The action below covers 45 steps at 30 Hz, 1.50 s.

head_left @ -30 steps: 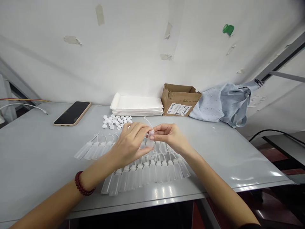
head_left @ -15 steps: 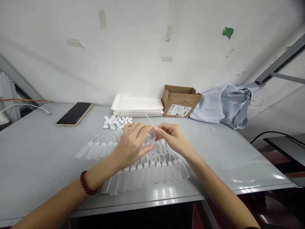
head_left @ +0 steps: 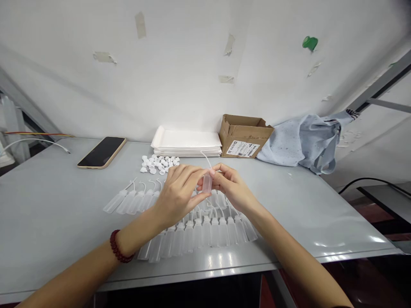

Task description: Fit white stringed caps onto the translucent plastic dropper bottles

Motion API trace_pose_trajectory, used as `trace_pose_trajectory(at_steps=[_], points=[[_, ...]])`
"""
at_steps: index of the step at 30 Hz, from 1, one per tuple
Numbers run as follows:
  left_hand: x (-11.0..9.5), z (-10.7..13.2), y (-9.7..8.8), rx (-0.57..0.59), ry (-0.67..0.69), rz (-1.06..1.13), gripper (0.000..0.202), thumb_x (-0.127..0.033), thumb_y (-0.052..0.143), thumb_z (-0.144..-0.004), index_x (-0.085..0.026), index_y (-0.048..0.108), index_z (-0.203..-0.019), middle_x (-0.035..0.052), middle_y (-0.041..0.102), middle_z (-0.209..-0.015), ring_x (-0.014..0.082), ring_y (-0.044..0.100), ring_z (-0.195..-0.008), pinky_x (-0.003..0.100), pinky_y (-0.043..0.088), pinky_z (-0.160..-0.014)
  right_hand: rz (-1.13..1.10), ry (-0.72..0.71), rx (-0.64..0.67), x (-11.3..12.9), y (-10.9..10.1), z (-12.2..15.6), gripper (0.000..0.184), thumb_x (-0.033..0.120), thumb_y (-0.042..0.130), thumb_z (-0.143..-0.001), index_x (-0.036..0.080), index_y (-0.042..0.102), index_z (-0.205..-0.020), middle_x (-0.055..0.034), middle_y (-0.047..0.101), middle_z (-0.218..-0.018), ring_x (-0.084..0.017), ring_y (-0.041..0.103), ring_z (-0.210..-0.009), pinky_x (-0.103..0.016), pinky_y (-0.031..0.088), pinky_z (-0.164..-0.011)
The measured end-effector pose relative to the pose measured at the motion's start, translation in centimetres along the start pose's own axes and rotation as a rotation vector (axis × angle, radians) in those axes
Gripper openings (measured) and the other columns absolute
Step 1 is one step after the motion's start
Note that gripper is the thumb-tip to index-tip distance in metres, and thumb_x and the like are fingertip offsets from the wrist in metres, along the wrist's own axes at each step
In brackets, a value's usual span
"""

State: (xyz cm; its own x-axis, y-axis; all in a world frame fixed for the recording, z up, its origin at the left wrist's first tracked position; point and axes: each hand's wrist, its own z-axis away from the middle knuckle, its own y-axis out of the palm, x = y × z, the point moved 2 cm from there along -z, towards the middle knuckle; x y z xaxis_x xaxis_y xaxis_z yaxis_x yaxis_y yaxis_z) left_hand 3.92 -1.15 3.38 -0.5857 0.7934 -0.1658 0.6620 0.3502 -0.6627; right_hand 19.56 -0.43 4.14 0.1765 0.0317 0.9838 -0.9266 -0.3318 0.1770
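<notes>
The small clear bottle [head_left: 207, 183] is held between both hands, above the surface [head_left: 305, 205] and in from its front edge; its long axis stands close to upright, neck up, and the thin tube [head_left: 206, 158] at its top leans toward the back edge and a little to the left; the left hand [head_left: 180, 190] spans the bottle from its left side, thumb at the base and fingers near the neck, a grip spread about as wide as the bottle is tall; the right hand [head_left: 233, 184] has its thumb and fingertips closed at the neck from the right, so the top lies nearest that grip; how firmly either presses cannot be told; below, nearer the front edge, lies a row of bottles [head_left: 206, 233]; a pile of white caps [head_left: 160, 164] sits beyond the left hand, toward the back edge.
</notes>
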Motion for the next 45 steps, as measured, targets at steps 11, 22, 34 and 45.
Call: trace_pose_trajectory(at_steps=[11, 22, 34, 45], points=[[-0.3, 0.0, 0.1, 0.037, 0.008, 0.099, 0.026, -0.028, 0.064, -0.084, -0.015, 0.058, -0.107, 0.0096, 0.066, -0.101, 0.0223, 0.057, -0.092, 0.039, 0.044, -0.081, 0.05, 0.025, -0.073, -1.0, 0.0, -0.1, 0.028, 0.046, 0.057, -0.084, 0.02, 0.048, -0.081, 0.0045, 0.054, -0.063, -0.009, 0.049, -0.055, -0.025, 0.041, -0.054], [9.2, -0.7, -2.6, 0.38, -0.411, -0.053, 0.018, -0.025, 0.052, -0.079, -0.021, 0.069, -0.072, 0.0037, 0.072, -0.076, 0.0251, 0.063, -0.076, 0.033, 0.045, -0.061, -0.01, -0.017, -0.244, -0.6, -1.1, -0.5, 0.018, 0.036, 0.054, -0.082, 0.021, 0.046, -0.077, 0.0042, 0.049, -0.058, -0.011, 0.041, -0.051, -0.025, 0.032, -0.049], [8.4, -0.1, 1.7, 0.403, -0.281, -0.165, 0.024, -0.028, 0.052, -0.079, -0.018, 0.069, -0.065, 0.0106, 0.063, -0.067, 0.0285, 0.056, -0.075, 0.038, 0.044, -0.064, 0.045, 0.024, -0.237, -1.5, -1.3, -0.8, 0.018, 0.037, 0.053, -0.082, 0.022, 0.045, -0.078, 0.0045, 0.051, -0.059, -0.011, 0.042, -0.051, -0.026, 0.032, -0.051], [6.7, -1.6, 0.4, 0.409, -0.363, 0.032, 0.011, -0.026, 0.056, -0.077, -0.019, 0.064, -0.076, 0.0046, 0.066, -0.076, 0.0238, 0.059, -0.08, 0.033, 0.047, -0.061, 0.145, 0.069, -0.167, -1.2, -0.7, -0.4, 0.017, 0.039, 0.049, -0.085, 0.022, 0.045, -0.085, 0.0041, 0.05, -0.063, -0.012, 0.041, -0.055, -0.027, 0.031, -0.054]])
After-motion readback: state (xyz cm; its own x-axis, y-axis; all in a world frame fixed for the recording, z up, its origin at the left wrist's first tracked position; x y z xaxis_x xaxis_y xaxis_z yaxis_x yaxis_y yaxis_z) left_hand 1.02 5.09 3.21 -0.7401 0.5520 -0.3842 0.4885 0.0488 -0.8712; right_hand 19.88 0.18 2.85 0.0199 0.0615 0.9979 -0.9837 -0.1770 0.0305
